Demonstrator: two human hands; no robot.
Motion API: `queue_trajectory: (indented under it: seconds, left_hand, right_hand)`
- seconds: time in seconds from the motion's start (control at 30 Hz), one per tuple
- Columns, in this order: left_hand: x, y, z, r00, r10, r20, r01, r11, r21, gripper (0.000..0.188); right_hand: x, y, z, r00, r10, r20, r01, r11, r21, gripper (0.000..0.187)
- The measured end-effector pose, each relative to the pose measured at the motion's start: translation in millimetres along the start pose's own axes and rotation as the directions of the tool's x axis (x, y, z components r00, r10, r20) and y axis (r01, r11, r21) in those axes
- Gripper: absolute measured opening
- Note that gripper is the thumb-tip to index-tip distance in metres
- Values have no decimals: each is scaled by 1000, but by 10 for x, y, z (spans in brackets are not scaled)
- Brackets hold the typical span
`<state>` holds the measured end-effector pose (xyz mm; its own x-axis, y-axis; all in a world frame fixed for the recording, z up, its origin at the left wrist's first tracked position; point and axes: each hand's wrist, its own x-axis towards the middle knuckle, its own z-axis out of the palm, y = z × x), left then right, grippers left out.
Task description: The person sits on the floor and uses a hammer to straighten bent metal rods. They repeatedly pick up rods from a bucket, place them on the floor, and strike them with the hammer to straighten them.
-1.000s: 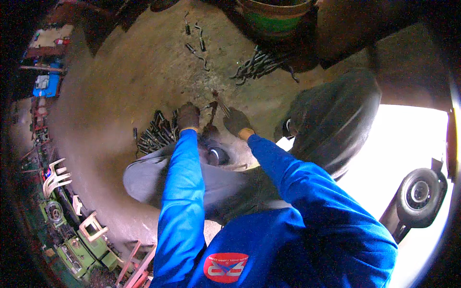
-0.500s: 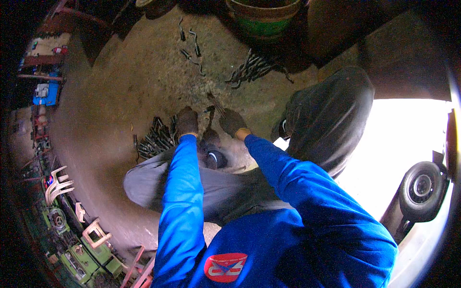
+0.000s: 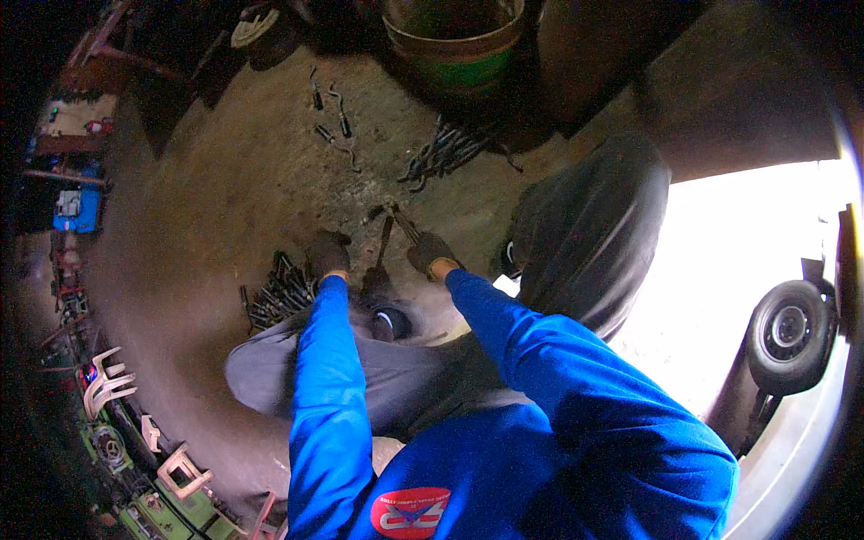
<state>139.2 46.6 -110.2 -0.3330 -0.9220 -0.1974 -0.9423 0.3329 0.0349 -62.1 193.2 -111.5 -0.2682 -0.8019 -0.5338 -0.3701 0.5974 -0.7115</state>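
My right hand (image 3: 431, 256), in a dark glove, grips a slim two-armed metal tool (image 3: 404, 222) that looks like tongs or pliers. Its far end points up and left, close to a short dark piece (image 3: 374, 213) on the floor. My left hand (image 3: 326, 253), gloved too, is beside a heap of dark metal rods (image 3: 280, 297); its fingers blend into the shadow, and I cannot see whether it holds anything. Between my hands a narrow dark bar (image 3: 385, 239) stands or lies near my foot (image 3: 391, 322).
Beyond my hands lie a few bent rods (image 3: 341, 112) and a bundle of similar rods (image 3: 444, 151). A green bucket (image 3: 455, 67) stands behind them. Plastic chairs (image 3: 109, 382) and green machinery (image 3: 156, 513) are at the left; a wheel (image 3: 790, 335) is at the far right.
My left hand has moved left and nearer to me, toward the heap, widening the gap between my hands. My right hand keeps its grip on the tool. The whole view has shifted slightly.
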Motion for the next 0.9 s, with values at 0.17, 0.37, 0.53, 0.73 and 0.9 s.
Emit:
queue_trajectory:
  seconds: [0.17, 0.37, 0.53, 0.73, 0.9]
  left_hand:
    - [315, 463, -363, 994, -27, -106, -41, 811, -584, 23]
    - [673, 1514, -630, 876, 182, -447, -394, 805, -443, 22]
    - [704, 2105, -719, 963, 24, -268, -192, 760, -620, 24]
    - [820, 2250, -561, 988, 118, -98, -153, 781, -606, 27]
    - [489, 2383, -562, 916, 57, -396, -70, 997, -17, 54]
  right_hand:
    - [3, 117, 65, 998, -5, 67, -2, 995, 101, 41]
    - [160, 200, 253, 930, -240, -278, 213, 969, -123, 44]
    - [111, 426, 292, 998, -30, -54, 32, 999, 38, 45]
    - [12, 469, 295, 999, 10, 38, -13, 998, 65, 45]
    - [257, 657, 404, 998, -58, -15, 58, 998, 9, 46]
